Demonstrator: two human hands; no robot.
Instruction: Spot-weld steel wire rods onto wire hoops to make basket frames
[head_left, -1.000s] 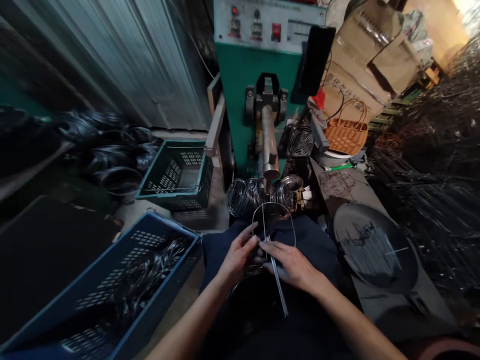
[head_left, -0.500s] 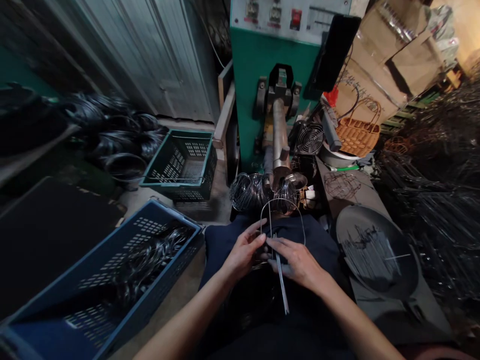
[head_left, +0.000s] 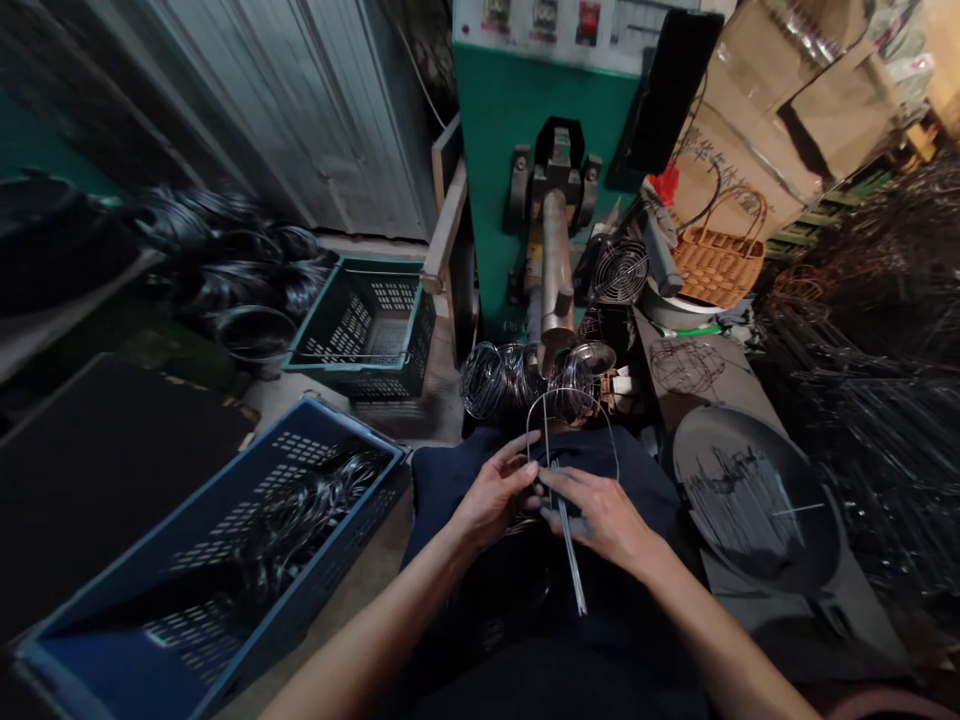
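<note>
My left hand [head_left: 496, 492] is closed, thumb and fingers pinching the lower left side of an arched wire loop [head_left: 574, 389]. A straight wire runs down inside the loop, from its top toward my fingertips. Close beside it, my right hand [head_left: 604, 512] is closed around a small bundle of thin metal rods [head_left: 574, 565], whose lower ends point down over my lap. The fingertips of both hands meet near the straight wire, and the exact contact there is partly hidden. Beyond the loop stand the metal arms of a green machine [head_left: 559, 270].
Coiled wire pieces [head_left: 484, 380] lie under the machine's arms. At right, a dark pan [head_left: 814, 560] holds many short rods. A blue crate [head_left: 262, 600] with bent wire rings and a green crate [head_left: 352, 372] stand at left. A wicker basket [head_left: 716, 265] sits at back right.
The camera view has shifted slightly. Both hands, the loop and the rods sit a little farther right in the picture, with the grip looking the same.
</note>
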